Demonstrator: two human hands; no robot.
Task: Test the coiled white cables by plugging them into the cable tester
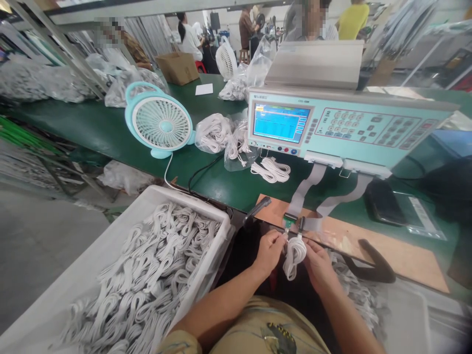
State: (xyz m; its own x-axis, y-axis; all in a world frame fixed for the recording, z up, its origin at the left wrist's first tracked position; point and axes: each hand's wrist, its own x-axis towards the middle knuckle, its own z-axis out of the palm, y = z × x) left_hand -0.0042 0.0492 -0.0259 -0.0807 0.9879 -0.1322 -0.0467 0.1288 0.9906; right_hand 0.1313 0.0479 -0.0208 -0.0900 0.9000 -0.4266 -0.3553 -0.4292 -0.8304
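Observation:
My left hand [268, 251] and my right hand [317, 263] together hold a coiled white cable [294, 255] low in front of me, at the table's near edge. The cable's upper end meets a small green connector board [291, 222] fed by two grey ribbon cables [308, 189]. Those ribbons run up to a pale blue tester [350, 125] with a lit screen and keypad. A white bin [155, 196] to my left is full of several coiled white cables.
A turquoise desk fan [159, 120] stands on the green table [110, 130]. Bags of white cables [221, 132] and a loose coil [271, 169] lie near the tester. A black device [383, 204] sits right. Other people work at the back.

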